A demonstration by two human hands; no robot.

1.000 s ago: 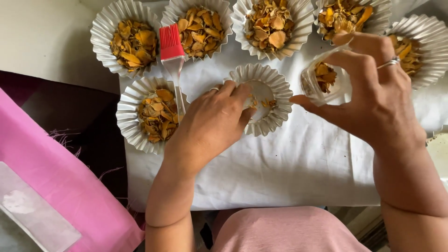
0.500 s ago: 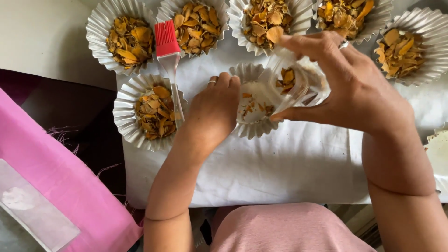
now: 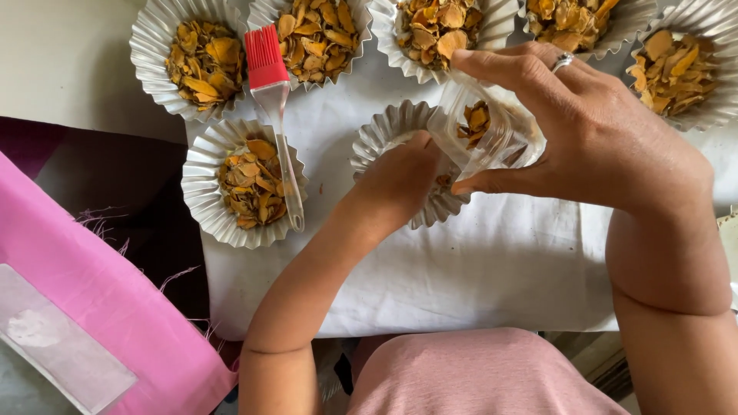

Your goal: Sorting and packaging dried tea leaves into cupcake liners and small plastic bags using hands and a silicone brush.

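Clear plastic cup (image 3: 492, 131) tilts in her right hand (image 3: 607, 138), fingers pinching its sides, spilling orange chips into the foil case (image 3: 384, 134) her left hand (image 3: 400, 180) grips mid-cloth; next comes steady tipping

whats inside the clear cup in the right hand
A few orange-yellow dried slices show through the clear cup. The right hand wraps its far side, so anything more there is hidden.

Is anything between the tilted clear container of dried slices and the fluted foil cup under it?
Only the left hand, whose fingers reach into the fluted silver foil cup beneath the mouth of the clear plastic container tilted by the right hand. The red silicone brush lies aside, on another cup.
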